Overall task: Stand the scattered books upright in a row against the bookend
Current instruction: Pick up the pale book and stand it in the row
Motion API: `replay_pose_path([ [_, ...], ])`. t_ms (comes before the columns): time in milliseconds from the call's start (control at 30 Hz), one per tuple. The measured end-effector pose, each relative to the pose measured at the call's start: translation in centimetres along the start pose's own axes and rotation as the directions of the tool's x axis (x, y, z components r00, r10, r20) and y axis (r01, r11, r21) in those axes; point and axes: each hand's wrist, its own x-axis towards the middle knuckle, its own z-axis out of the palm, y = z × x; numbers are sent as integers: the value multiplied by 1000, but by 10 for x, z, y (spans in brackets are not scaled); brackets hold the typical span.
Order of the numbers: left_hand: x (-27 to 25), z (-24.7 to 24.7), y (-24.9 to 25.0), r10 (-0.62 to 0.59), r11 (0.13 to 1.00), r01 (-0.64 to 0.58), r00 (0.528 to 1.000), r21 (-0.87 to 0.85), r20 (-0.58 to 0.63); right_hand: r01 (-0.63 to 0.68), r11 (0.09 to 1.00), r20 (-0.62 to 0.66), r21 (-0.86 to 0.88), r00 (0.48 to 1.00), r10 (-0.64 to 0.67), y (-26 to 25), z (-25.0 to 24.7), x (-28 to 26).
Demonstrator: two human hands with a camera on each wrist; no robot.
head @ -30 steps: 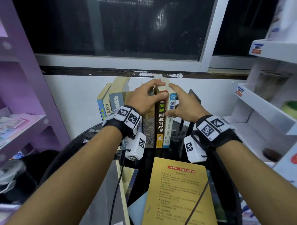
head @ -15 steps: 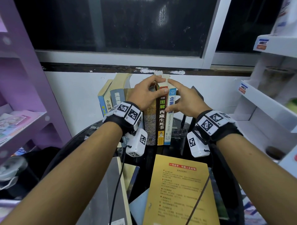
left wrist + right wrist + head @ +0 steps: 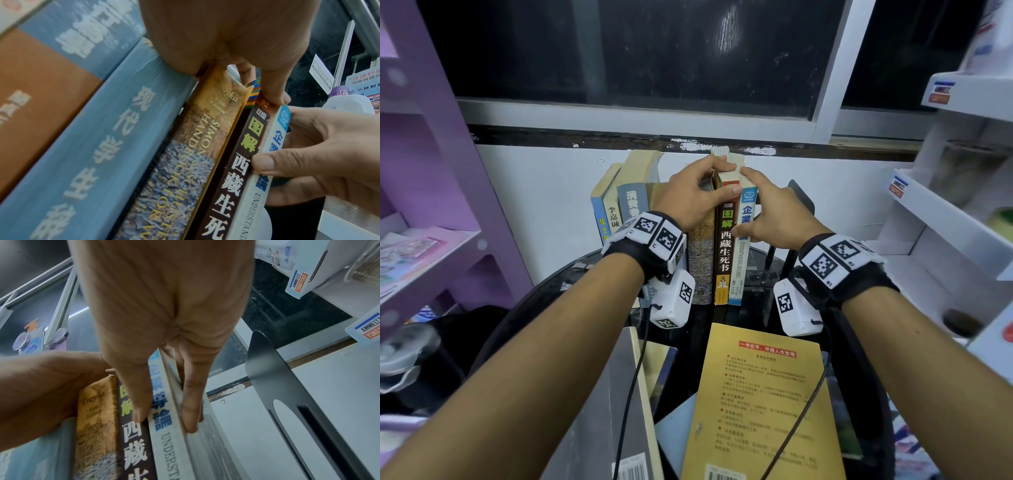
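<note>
Several books stand upright in a row on the black round table point(image 3: 751, 301), by the wall. My left hand point(image 3: 698, 198) lies over the tops of the patterned handbook point(image 3: 700, 267) and the brown-spined book point(image 3: 724, 253). Its thumb presses the top of the brown spine point(image 3: 255, 146) while its index finger hooks over that book's top edge. My right hand point(image 3: 767, 216) pinches the white-and-blue book point(image 3: 743, 260), thumb on the spine point(image 3: 162, 426) and fingers flat on its right cover. The black metal bookend point(image 3: 801, 202) stands just right of it, a gap between them point(image 3: 287, 386).
A yellow book point(image 3: 760, 404) lies flat at the table's front, beside a grey book point(image 3: 602, 411) and a pale blue one point(image 3: 674, 435). A purple shelf unit point(image 3: 431, 171) stands left and white shelves point(image 3: 945, 222) right. A dark window runs above the wall.
Both hands keep their hold on the same books at the row's right end. The row stands much as before; only the view has drifted a little.
</note>
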Motion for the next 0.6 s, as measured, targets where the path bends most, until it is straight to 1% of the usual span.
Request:
replay_pose_path([
  [67,-1,0,1,3,1000,-3,1000,13,1,-10,1000,14,8,1000,10,0,0,-1],
  [333,-4,2,5,10,998,-11,1000,64,6,-18,998,-32,64,999,20,2,3,-8],
  [467,-8,3,8,13,994,-10,1000,110,-27,-12,997,-44,73,999,16,4,4,-11],
  [533,-9,3,11,0,992,4,999,128,-34,-14,997,-42,77,999,17,4,5,-13],
  [600,-10,2,16,-38,994,40,999,101,-20,-22,996,-28,81,999,24,4,6,-14],
])
